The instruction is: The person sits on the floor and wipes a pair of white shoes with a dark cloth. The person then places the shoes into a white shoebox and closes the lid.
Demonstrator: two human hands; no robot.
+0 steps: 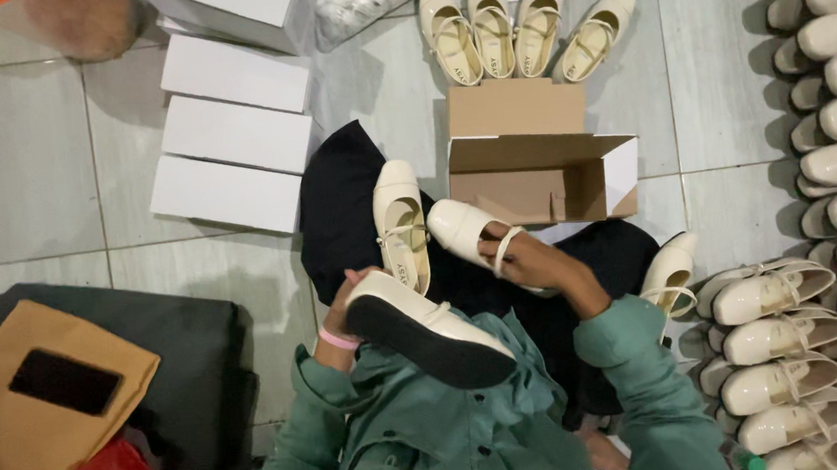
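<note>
Left hand (345,304) is being kept curled around the heel end of a cream shoe (425,328), fingers closed on it; the shoe is being held tilted, black sole up, toe pointing to 4 o'clock, over the lap. Right hand (538,261) is being wrapped around a second shoe (462,227) at its strap, fingers closed on it; its toe is being pointed to 10 o'clock. A third shoe (400,222) is being left on the black cloth (338,211), just beside the second one at its 9 o'clock, toe at 12.

An open cardboard box (542,172) is lying on its side at 12 o'clock from the right hand, near but not touching. Four shoes (522,31) are being kept in a row past the box at 12. White boxes (234,130) are being stacked flat on the floor at 10 o'clock. Rows of shoes (831,236) are being lined up at 3 o'clock. One more shoe (669,271) is leaning by the right elbow. A phone (63,381) is lying on a brown envelope (20,439) at 8 o'clock.
</note>
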